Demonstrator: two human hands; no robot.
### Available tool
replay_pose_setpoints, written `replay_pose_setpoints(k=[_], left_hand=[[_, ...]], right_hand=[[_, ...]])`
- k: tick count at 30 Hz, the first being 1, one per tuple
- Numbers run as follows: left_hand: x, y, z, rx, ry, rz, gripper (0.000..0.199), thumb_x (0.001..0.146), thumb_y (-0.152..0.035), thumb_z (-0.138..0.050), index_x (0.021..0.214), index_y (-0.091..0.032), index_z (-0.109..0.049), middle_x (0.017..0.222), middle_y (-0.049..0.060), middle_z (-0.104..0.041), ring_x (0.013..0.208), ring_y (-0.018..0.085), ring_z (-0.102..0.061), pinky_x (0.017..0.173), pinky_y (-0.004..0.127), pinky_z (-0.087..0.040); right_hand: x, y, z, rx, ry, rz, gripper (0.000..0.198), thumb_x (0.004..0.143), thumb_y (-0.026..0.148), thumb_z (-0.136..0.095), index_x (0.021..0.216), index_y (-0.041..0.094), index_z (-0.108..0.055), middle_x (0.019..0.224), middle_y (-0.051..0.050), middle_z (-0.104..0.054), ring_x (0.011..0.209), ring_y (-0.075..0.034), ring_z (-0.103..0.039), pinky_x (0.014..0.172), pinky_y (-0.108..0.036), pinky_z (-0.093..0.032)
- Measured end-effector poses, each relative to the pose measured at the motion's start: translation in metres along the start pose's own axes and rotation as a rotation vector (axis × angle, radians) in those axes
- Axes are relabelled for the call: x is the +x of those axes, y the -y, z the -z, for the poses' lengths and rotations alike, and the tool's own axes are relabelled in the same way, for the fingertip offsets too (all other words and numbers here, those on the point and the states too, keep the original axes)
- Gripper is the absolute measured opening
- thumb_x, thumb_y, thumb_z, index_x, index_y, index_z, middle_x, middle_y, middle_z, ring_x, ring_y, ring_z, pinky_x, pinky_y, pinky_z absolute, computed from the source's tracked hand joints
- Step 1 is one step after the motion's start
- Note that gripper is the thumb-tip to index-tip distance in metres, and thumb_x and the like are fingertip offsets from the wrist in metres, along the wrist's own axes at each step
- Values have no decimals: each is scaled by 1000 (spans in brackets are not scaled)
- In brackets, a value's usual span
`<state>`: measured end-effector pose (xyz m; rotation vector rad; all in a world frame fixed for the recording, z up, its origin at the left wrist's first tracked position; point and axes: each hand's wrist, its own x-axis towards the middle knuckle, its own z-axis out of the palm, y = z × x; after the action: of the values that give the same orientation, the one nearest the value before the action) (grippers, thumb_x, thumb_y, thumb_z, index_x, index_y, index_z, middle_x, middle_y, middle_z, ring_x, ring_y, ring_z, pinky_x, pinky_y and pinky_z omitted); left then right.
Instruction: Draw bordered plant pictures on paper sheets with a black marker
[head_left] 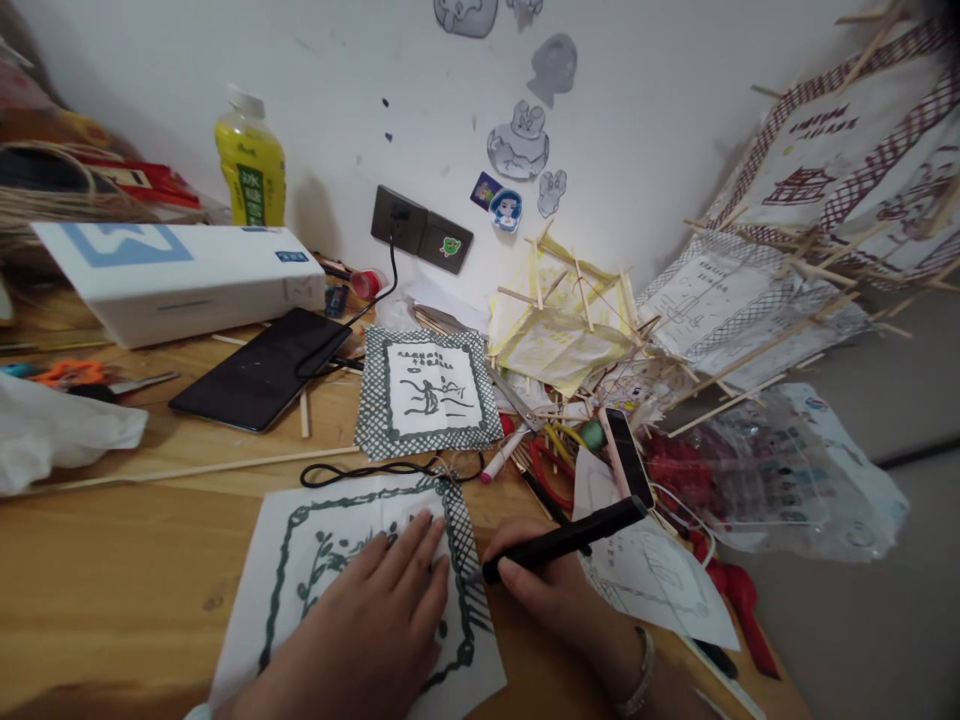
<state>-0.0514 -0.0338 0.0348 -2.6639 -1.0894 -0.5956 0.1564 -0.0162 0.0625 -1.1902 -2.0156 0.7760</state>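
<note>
A white sheet of paper (247, 600) lies on the table, bearing a dark green wavy frame and plant-like drawing. My left hand (382, 600) rests flat on it, fingers stretched out, covering much of the drawing. In my right hand (547, 585) is a black marker pen (570, 538), its tip at the sheet's right border. Crosshatched lines fill the upper part of that border, with slanted strokes lower down. Just beyond lies a finished-looking drawing (427, 385) with a crosshatched green edge. A black cord (367, 472) lies between the two papers.
A black tablet (262, 370), white box (195, 285) and yellow drink bottle (251, 165) stand back left, near orange scissors (71, 375). Stick-and-paper lanterns (562, 320) crowd the right rear. A phone (624, 450), plastic bag (787, 480) and another drawn sheet (660, 570) lie right.
</note>
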Motion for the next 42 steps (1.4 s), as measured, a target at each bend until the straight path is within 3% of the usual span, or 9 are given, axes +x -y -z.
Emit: replay_pose_setpoints(k=[5,9,15,20,27,31,38,42], left_hand=[[0,0,0,1,-2,10,37,84,-47,-58,106,-19,-71,121,13,-64,113,28,-55,89,38,-35],[-1,-1,-1,8,52,8,38,87,-46,-54,110,-19,-69,124,13,-62,116,28,-52,90,38,-35],[-3,0,-1,-8,19,19,38,84,-46,-58,108,-19,-70,124,13,-61,115,29,-54,88,40,-38],[-1,2,-2,2,10,87,38,82,-44,-59,107,-18,-70,125,14,-60,116,29,-54,88,41,-39],[-3,2,-1,-5,26,79,38,85,-44,-55,110,-18,-69,127,14,-60,119,29,-52,90,40,-39],[-1,2,-1,-10,7,78,37,81,-44,-60,106,-18,-70,123,14,-62,116,29,-54,88,40,-40],[0,3,-3,13,-8,65,35,81,-42,-58,104,-18,-71,122,14,-62,114,30,-55,86,40,-40],[0,5,-5,15,-23,105,33,82,-38,-56,103,-18,-71,121,14,-63,115,30,-54,87,42,-40]], right_hand=[[1,-2,-1,-54,-3,2,15,76,18,-53,77,20,-68,72,-3,-70,68,-17,-64,66,-29,-52],[2,-5,-3,-65,-123,-42,12,76,18,-54,76,20,-66,74,-4,-70,69,-18,-64,68,-30,-54],[2,-10,-2,-30,-220,-65,10,76,20,-54,73,19,-64,70,-4,-66,65,-17,-61,63,-29,-53],[0,-6,-1,43,-116,-45,13,77,22,-54,74,19,-66,69,-3,-67,64,-17,-62,60,-27,-52],[3,2,-3,-4,-19,-11,13,75,21,-54,72,20,-67,69,-3,-68,66,-18,-64,63,-28,-52],[2,-1,-3,-16,-31,-27,14,74,20,-53,72,20,-67,70,-4,-69,67,-18,-64,64,-29,-52],[1,-13,-5,-49,-217,-88,12,75,19,-54,77,19,-66,74,-5,-69,69,-18,-64,65,-29,-53],[0,-13,-4,7,-208,-94,12,75,21,-54,75,19,-65,72,-5,-68,68,-18,-64,64,-29,-53]])
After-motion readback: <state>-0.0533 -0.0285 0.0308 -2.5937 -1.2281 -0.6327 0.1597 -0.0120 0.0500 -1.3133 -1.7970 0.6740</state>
